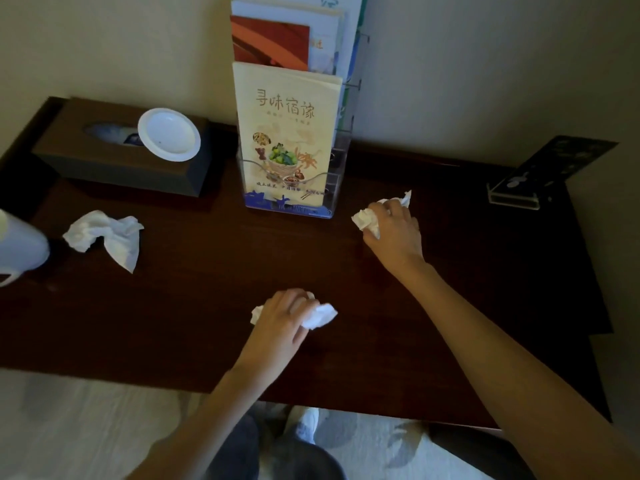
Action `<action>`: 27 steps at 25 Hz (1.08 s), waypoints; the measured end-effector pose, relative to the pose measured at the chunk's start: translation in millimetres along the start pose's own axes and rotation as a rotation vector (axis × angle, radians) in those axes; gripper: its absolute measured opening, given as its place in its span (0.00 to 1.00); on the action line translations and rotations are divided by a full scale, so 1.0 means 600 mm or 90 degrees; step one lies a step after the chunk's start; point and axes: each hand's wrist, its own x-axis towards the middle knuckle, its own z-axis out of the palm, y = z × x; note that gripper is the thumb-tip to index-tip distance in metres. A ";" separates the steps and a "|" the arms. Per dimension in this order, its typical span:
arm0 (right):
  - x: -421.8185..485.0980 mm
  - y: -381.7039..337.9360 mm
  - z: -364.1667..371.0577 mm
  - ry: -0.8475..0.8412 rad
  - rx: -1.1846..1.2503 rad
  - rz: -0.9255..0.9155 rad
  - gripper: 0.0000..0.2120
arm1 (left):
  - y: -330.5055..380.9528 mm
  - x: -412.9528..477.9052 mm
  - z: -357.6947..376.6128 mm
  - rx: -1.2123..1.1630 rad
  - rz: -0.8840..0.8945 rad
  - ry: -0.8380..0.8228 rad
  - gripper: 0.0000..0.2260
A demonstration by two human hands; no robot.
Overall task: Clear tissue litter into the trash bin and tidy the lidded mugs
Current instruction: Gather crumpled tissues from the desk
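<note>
White paper, near tissue (322, 315): crumpled wad at 6 o'clock on the dark brown wooden table (207, 271). The left hand (280, 320) covers it with fingers curled round it, probably bunching it into one lump that carries easily.
White paper, far tissue (363, 220): crumpled wad at 2 o'clock. The right hand (394, 230) is clamped on it from above, and corners poke out on both sides of the fist.
Loose tissue (104, 235): white, crumpled and half spread, lying untouched at 9 o'clock, well apart from both hands.
White round lid (169, 136): rests tilted on the dark brown tissue box (121, 161) at 11 o'clock, off any mug, so the mug tidying looks not yet done.
White cylinder (20, 247): at the 9 o'clock edge and cut off by the frame. It is probably a mug, but whether it is lidded cannot be told.
Clear acrylic brochure stand (291, 188): at 12 o'clock against the wall, just beside the far tissue.
Trash bin: not in view.
Stage: two wads are in hand and one is left, so taking both at once likely saves a trip to the bin.
</note>
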 end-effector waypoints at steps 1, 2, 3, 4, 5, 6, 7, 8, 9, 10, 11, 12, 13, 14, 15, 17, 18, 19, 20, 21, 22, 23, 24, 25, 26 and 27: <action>0.005 -0.001 0.002 0.009 -0.005 -0.004 0.24 | -0.004 0.009 -0.006 -0.001 -0.005 0.018 0.18; 0.010 -0.002 0.003 0.013 -0.017 -0.005 0.25 | -0.009 0.017 -0.013 -0.004 -0.008 0.029 0.17; 0.015 -0.003 0.005 0.008 -0.033 -0.002 0.28 | -0.013 0.023 -0.020 -0.006 -0.011 0.035 0.17; 0.020 -0.003 0.008 -0.010 -0.048 0.005 0.31 | -0.015 0.027 -0.026 -0.006 -0.013 0.041 0.17; 0.023 -0.003 0.011 -0.039 -0.056 0.014 0.33 | -0.018 0.029 -0.031 -0.004 -0.015 0.046 0.17; 0.027 -0.002 0.014 -0.076 -0.053 0.025 0.35 | -0.022 0.029 -0.033 -0.001 -0.017 0.051 0.17; 0.030 -0.001 0.016 -0.117 -0.043 0.036 0.35 | -0.025 0.029 -0.035 0.002 -0.020 0.055 0.17; 0.031 -0.001 0.017 -0.150 -0.031 0.041 0.33 | -0.028 0.028 -0.037 0.005 -0.023 0.059 0.17; 0.030 -0.001 0.018 -0.161 -0.024 0.041 0.31 | -0.030 0.028 -0.039 0.007 -0.025 0.060 0.17; 0.028 -0.004 0.019 -0.147 -0.025 0.039 0.29 | -0.033 0.028 -0.041 0.007 -0.028 0.061 0.17; 0.025 -0.008 0.020 -0.117 -0.030 0.037 0.27 | -0.036 0.029 -0.043 0.005 -0.031 0.063 0.17; 0.021 -0.015 0.021 -0.090 -0.031 0.039 0.24 | -0.039 0.031 -0.047 0.002 -0.036 0.066 0.16; 0.016 -0.026 0.021 -0.081 -0.027 0.038 0.22 | -0.045 0.032 -0.052 -0.002 -0.046 0.070 0.16; 0.010 -0.039 0.021 -0.088 -0.015 0.028 0.20 | -0.051 0.033 -0.061 -0.006 -0.059 0.076 0.16; 0.004 -0.059 0.019 -0.100 0.003 -0.001 0.19 | -0.060 0.031 -0.071 -0.007 -0.077 0.088 0.16; -0.006 -0.116 0.015 -0.116 0.061 -0.110 0.16 | -0.090 0.024 -0.101 -0.006 -0.132 0.134 0.19; -0.009 -0.155 0.012 -0.119 0.094 -0.178 0.16 | -0.109 0.016 -0.120 -0.008 -0.173 0.159 0.21; -0.009 -0.197 0.010 -0.122 0.117 -0.243 0.16 | -0.128 0.008 -0.140 -0.011 -0.216 0.183 0.23; -0.007 -0.240 0.010 -0.130 0.130 -0.299 0.16 | -0.147 -0.002 -0.160 -0.014 -0.253 0.210 0.25; -0.002 -0.284 0.011 -0.140 0.137 -0.341 0.18 | -0.167 -0.013 -0.181 -0.015 -0.282 0.241 0.26; 0.005 -0.325 0.013 -0.148 0.143 -0.369 0.19 | -0.186 -0.024 -0.200 -0.014 -0.308 0.269 0.27; 0.014 -0.367 0.016 -0.158 0.150 -0.389 0.22 | -0.206 -0.037 -0.219 -0.008 -0.331 0.292 0.28; 0.022 -0.403 0.020 -0.168 0.160 -0.404 0.25 | -0.225 -0.048 -0.235 0.000 -0.347 0.306 0.29; 0.028 -0.436 0.026 -0.180 0.169 -0.418 0.27 | -0.243 -0.059 -0.248 0.010 -0.355 0.312 0.30; 0.033 -0.467 0.034 -0.193 0.170 -0.435 0.30 | -0.259 -0.069 -0.258 0.018 -0.356 0.311 0.30; 0.037 -0.494 0.044 -0.211 0.158 -0.451 0.32 | -0.273 -0.077 -0.265 0.020 -0.358 0.305 0.31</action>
